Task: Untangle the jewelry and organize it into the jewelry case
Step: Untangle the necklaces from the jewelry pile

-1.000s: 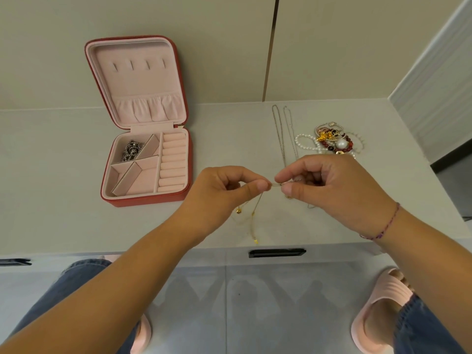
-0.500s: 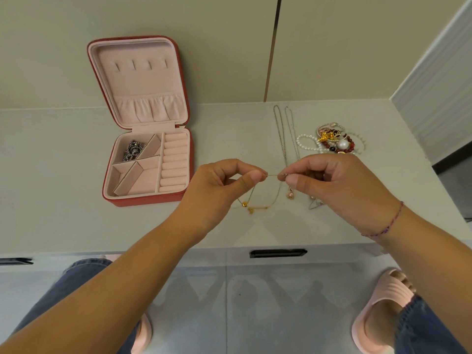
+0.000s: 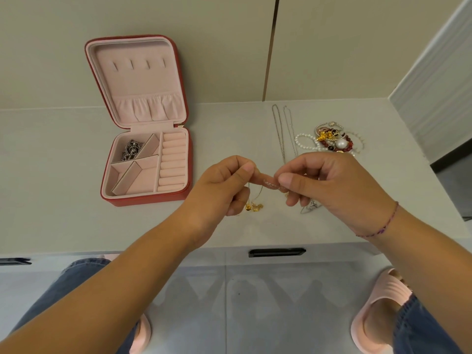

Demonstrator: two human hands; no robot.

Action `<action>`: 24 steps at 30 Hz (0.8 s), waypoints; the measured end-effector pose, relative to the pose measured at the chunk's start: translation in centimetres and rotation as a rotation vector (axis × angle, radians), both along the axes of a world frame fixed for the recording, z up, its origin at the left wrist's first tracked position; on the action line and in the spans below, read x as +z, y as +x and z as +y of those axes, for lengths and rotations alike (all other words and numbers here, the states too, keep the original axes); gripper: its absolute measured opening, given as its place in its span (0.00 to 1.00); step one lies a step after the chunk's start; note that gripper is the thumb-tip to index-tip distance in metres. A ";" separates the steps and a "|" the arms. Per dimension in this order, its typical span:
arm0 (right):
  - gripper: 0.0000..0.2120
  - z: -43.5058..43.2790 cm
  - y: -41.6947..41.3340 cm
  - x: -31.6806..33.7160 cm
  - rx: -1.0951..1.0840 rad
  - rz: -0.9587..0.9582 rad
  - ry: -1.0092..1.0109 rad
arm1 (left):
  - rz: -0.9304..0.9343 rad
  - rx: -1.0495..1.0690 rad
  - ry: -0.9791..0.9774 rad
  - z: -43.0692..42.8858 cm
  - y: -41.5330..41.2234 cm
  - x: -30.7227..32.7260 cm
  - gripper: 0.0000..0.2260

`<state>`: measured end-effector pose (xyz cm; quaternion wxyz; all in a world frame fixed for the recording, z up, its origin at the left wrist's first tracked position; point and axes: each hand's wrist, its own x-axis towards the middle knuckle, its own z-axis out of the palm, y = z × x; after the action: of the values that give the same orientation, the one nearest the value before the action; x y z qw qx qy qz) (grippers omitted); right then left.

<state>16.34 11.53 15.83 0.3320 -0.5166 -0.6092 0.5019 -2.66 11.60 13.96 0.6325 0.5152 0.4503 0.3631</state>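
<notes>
Fingers point(image 3: 242, 175) | left hand point(image 3: 224, 186) and right hand point(image 3: 332, 185) pinch gold chain point(image 3: 254, 206) — gap narrower than before

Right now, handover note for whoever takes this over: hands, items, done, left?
Hands: left hand and right hand both pinch the gold chain above the counter, its pendants below the left hand; fingertips blurred.
The case is open at the left, with a dark silver piece in its back-left compartment.
Behind the right hand, silver chains lie on the counter; the pile of pearls and beads sits at the back right.
Done: one piece stored. Left: untangle the gold chain, then store it, the silver chains and the pile.
</notes>
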 end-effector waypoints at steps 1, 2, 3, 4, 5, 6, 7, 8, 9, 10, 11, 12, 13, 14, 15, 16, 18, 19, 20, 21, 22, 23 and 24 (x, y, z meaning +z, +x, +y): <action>0.03 0.0 -0.1 0.0 -0.001 -0.016 0.011 | 0.010 -0.005 0.008 0.0 0.0 0.0 0.10; 0.03 -0.1 -0.1 -0.1 -0.007 -0.024 0.022 | 0.016 -0.008 0.015 0.0 0.0 0.0 0.10; 0.03 -0.2 -0.2 -0.1 -0.013 -0.028 0.033 | 0.019 -0.011 0.021 0.0 0.0 0.0 0.10; 0.03 -0.2 -0.2 -0.2 -0.017 -0.032 0.045 | 0.017 -0.013 0.023 0.0 0.0 0.0 0.10; 0.02 -0.3 -0.3 -0.2 -0.019 -0.038 0.054 | 0.013 -0.016 0.024 0.0 0.0 0.0 0.10; 0.02 -0.3 -0.3 -0.3 -0.024 -0.039 0.057 | 0.008 -0.018 0.024 0.0 0.0 -0.1 0.10; 0.02 -0.3 -0.3 -0.3 -0.030 -0.036 0.055 | 0.003 -0.020 0.026 0.0 0.0 -0.1 0.09; 0.02 -0.3 -0.4 -0.4 -0.037 -0.028 0.048 | 0.001 -0.019 0.029 0.0 0.0 -0.1 0.09; 0.02 -0.3 -0.4 -0.4 -0.042 -0.017 0.035 | 0.003 -0.016 0.029 0.1 0.0 -0.1 0.09; 0.02 -0.3 -0.4 -0.5 -0.046 -0.001 0.016 | 0.005 -0.011 0.026 0.1 0.0 -0.1 0.09; 0.02 -0.2 -0.5 -0.5 -0.049 0.022 -0.004 | 0.005 -0.004 0.020 0.1 0.0 -0.1 0.10; 0.03 -0.2 -0.6 -0.6 -0.053 0.045 -0.018 | 0.003 0.002 0.013 0.1 0.0 -0.1 0.10; 0.03 -0.2 -0.7 -0.6 -0.057 0.060 -0.022 | 0.003 0.007 0.007 0.1 0.0 -0.1 0.10; 0.03 -0.1 -0.8 -0.6 -0.063 0.068 -0.018 | 0.006 0.013 0.002 0.1 -0.1 -0.1 0.10; 0.03 0.0 -0.8 -0.6 -0.070 0.074 -0.013 | 0.012 0.021 -0.001 0.1 -0.1 -0.2 0.10; 0.04 0.0 -0.9 -0.6 -0.082 0.084 -0.011 | 0.020 0.032 -0.003 0.1 -0.1 -0.3 0.10; 0.08 0.1 -0.8 -0.6 -0.102 0.094 -0.017 | 0.044 0.054 -0.001 0.1 -0.1 -0.3 0.09; 0.09 0.1 -0.8 -0.6 -0.101 0.083 -0.022 | 0.062 0.061 0.006 0.1 -0.1 -0.3 0.09; 0.07 0.1 -0.8 -0.6 -0.091 0.075 -0.026 | 0.083 0.064 0.015 0.1 0.0 -0.3 0.08; 0.05 0.1 -0.9 -0.6 -0.076 0.081 -0.032 | 0.108 0.066 0.023 0.1 0.0 -0.4 0.08; 0.03 0.1 -1.0 -0.6 -0.064 0.094 -0.038 | 0.129 0.066 0.031 0.1 0.0 -0.4 0.07; 0.03 0.1 -1.0 -0.6 -0.055 0.105 -0.040 | 0.137 0.066 0.042 0.1 0.0 -0.4 0.06; 0.04 0.1 -1.1 -0.6 -0.049 0.109 -0.038 | 0.132 0.065 0.058 0.1 0.0 -0.3 0.04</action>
<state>15.28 11.60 15.25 0.3670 -0.5094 -0.5677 0.5325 -2.70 11.65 13.63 0.5743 0.5409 0.4968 0.3617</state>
